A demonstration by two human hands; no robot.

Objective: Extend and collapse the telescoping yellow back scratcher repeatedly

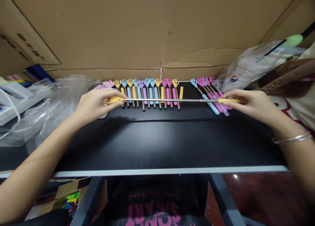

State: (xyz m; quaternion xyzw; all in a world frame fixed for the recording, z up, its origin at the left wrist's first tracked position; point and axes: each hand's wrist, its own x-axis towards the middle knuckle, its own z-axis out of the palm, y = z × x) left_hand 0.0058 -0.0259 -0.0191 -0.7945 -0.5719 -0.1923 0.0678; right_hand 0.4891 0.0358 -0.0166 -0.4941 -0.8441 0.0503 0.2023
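Backscratcher, long axis crosswise, claw pointing left

Yellow backscratcher, left hand holding claw, right hand holding handle

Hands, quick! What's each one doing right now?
Left hand: closed, holding the yellow back scratcher by its claw end.
Right hand: closed, holding the same one by its yellow handle.
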